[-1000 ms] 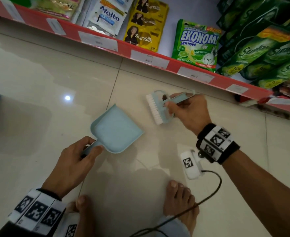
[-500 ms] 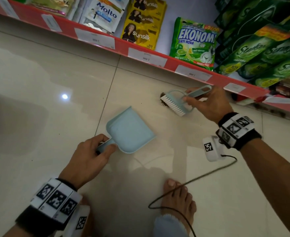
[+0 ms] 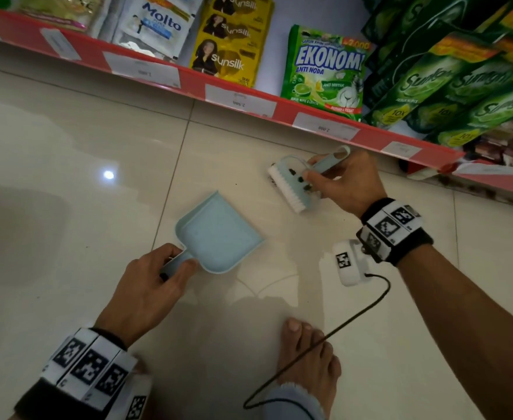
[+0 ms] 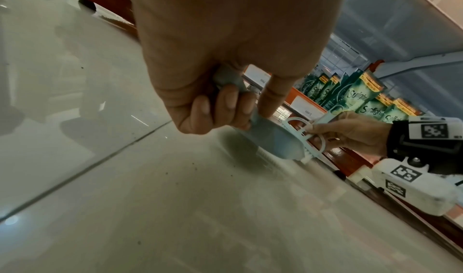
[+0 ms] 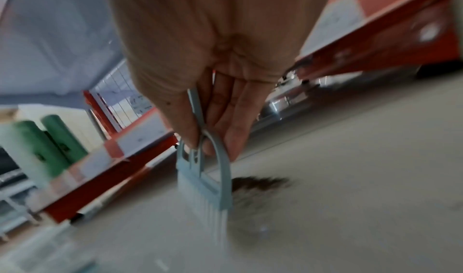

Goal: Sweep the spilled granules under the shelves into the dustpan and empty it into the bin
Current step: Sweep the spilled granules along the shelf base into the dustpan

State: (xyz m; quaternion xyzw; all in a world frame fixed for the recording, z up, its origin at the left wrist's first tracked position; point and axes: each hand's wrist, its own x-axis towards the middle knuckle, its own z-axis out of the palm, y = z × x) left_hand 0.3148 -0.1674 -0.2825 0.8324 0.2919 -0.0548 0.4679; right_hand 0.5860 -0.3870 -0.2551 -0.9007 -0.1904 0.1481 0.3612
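Observation:
A pale blue dustpan point(image 3: 219, 234) lies flat on the tiled floor, its open edge toward the upper right. My left hand point(image 3: 155, 286) grips its handle; the left wrist view shows the fingers point(image 4: 225, 107) curled round it. My right hand point(image 3: 343, 183) holds a pale blue hand brush point(image 3: 291, 184) by its handle, the white bristles point(image 3: 285, 192) down on the floor a little beyond the dustpan. Dark granules point(image 5: 260, 184) lie in a small heap right beside the brush point(image 5: 205, 178) in the blurred right wrist view. A few dark grains sit on the brush back.
A red-edged bottom shelf point(image 3: 237, 101) with price labels runs across the back, stocked with sachets and green detergent pouches point(image 3: 325, 74). More dark granules point(image 3: 473, 183) lie under the shelf at far right. My bare foot point(image 3: 306, 356) and a black cable point(image 3: 325, 344) are near the bottom.
The brush swung out toward the shelf, then drew back toward the dustpan with the granules. The left hand and dustpan shifted slightly right on the floor.

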